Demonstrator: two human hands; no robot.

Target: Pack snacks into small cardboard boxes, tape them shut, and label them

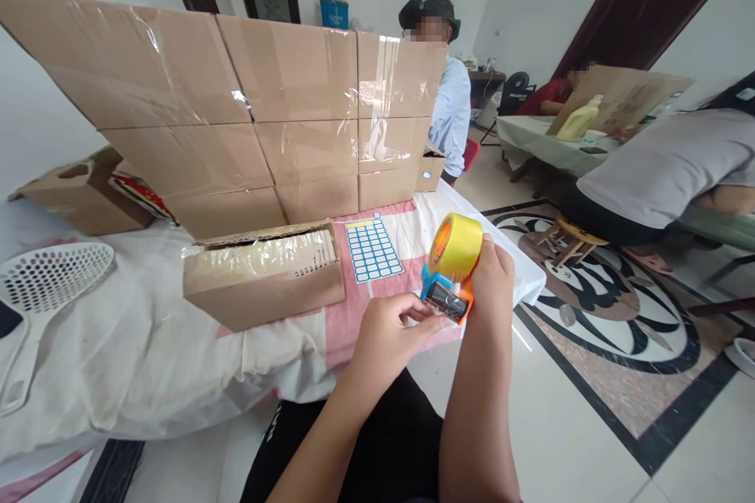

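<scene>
Right hand: the right hand [492, 275] grips the tape gun [447, 295] from the right side. Its fingers are wrapped tight round the handle.
Left hand: the left hand [386, 330] is at the front of the tape gun. Its fingers are pinched narrow at the dark front edge, where the tape comes out. I cannot tell if they hold the tape end.
Tape gun: it is blue and orange. A fat yellow tape roll [455, 245] sits on top. It is held up in the air, just past the bench edge, above the person's lap.
Bench: the bench [118, 346] has a white and pink cloth over it.
Small box: a low brown box [263, 275] lies on the cloth, near the left hand. Its top is open and shiny clear plastic shows inside.
Sticker sheet: a sheet of blue and white labels [371, 249] lies flat just beside the small box, on its right.
Big boxes: a wall of taped brown boxes [259, 110] stands at the back of the bench.
Scoop: a white scoop with holes [50, 275] lies at the far left.
Other people: a person in a pale blue shirt [451, 106] sits behind the boxes. Another person in grey [661, 165] bends over on the right.
</scene>
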